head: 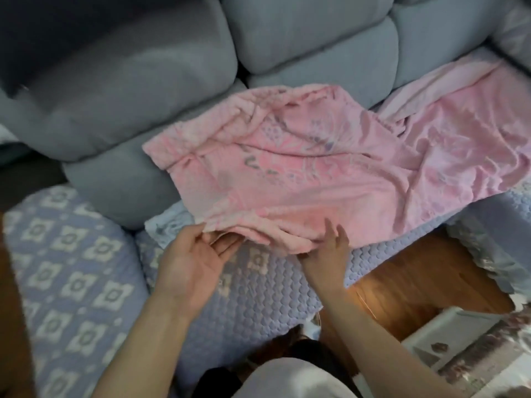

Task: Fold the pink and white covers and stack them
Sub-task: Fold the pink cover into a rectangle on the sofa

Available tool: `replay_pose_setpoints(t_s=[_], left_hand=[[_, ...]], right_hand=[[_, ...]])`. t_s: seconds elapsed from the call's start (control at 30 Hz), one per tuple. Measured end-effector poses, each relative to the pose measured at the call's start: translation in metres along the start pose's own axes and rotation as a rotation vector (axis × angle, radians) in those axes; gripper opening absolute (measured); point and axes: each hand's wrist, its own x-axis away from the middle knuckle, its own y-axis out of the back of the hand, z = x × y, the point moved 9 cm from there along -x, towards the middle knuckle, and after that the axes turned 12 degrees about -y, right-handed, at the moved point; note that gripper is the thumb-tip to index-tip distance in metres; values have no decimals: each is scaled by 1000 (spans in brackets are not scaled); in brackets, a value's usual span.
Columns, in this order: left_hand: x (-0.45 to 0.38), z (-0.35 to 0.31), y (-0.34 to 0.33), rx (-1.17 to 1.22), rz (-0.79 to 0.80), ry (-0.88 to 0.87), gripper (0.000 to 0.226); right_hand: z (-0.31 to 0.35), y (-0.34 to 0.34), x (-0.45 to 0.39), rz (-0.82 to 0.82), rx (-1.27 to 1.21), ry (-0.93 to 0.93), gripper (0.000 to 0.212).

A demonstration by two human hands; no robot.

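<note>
Head view: your left hand [198, 259] and right hand [330, 248], fingers spread loose, touch the pink cover [316, 168] edge on the sofa [172, 81].

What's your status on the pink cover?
Left hand open, fingertips at pink cover near edge. Right hand open, touching same edge. Cover rumpled on sofa, not yet folded. Nothing blocking.

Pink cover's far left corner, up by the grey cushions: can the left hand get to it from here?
Probably yes. The left hand is open at the pink cover's near edge, and nothing lies on the cloth between it and that corner.
</note>
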Motion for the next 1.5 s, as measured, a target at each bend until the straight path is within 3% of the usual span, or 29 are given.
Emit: replay_pose_setpoints(t_s=[0.1, 0.17, 0.23, 0.3, 0.4, 0.57, 0.7, 0.8, 0.83, 0.9, 0.97, 1.1, 1.23, 1.3, 1.43, 1.5], left_hand=[[6, -22, -16, 25, 37, 14, 39], [14, -29, -21, 69, 78, 58, 40], [25, -34, -20, 105, 117, 111, 34], [34, -43, -7, 158, 112, 145, 33], [40, -53, 26, 183, 76, 217, 33], [44, -55, 50, 26, 171, 336, 28], [39, -51, 44, -160, 195, 324, 28], [37, -44, 52, -179, 195, 325, 20], [36, -39, 61, -151, 174, 350, 18], [33, -31, 85, -138, 96, 410, 17], [32, -27, 112, -222, 42, 445, 16], [52, -24, 137, -420, 95, 529, 26], [71, -11, 156, -510, 84, 574, 30], [76, -5, 168, -518, 63, 579, 29], [81, 0, 196, -583, 71, 554, 25], [81, 4, 211, -664, 103, 558, 20]], right_hand=[[27, -4, 3, 57, 302, 275, 57], [25, -19, 13, 189, 382, 271, 24], [17, -21, 34, 220, 309, 192, 16], [5, 1, 63, 62, 43, 5, 15], [-29, 48, 127, -355, -248, -335, 12], [-32, 116, 194, -527, -231, -521, 22], [32, 214, 261, -907, -32, -181, 49], [62, 213, 334, -1206, 173, 111, 29], [64, 192, 347, -1168, 243, 205, 24], [42, 129, 340, -805, 353, 273, 23], [-7, 63, 330, -439, 521, 93, 25], [-83, 19, 329, -206, 446, -228, 20], [-108, -8, 320, 85, 505, -336, 7], [-113, 0, 317, 17, 562, -326, 8], [-83, 44, 331, -383, 631, -110, 24], [-73, 42, 335, -383, 567, -66, 15]])
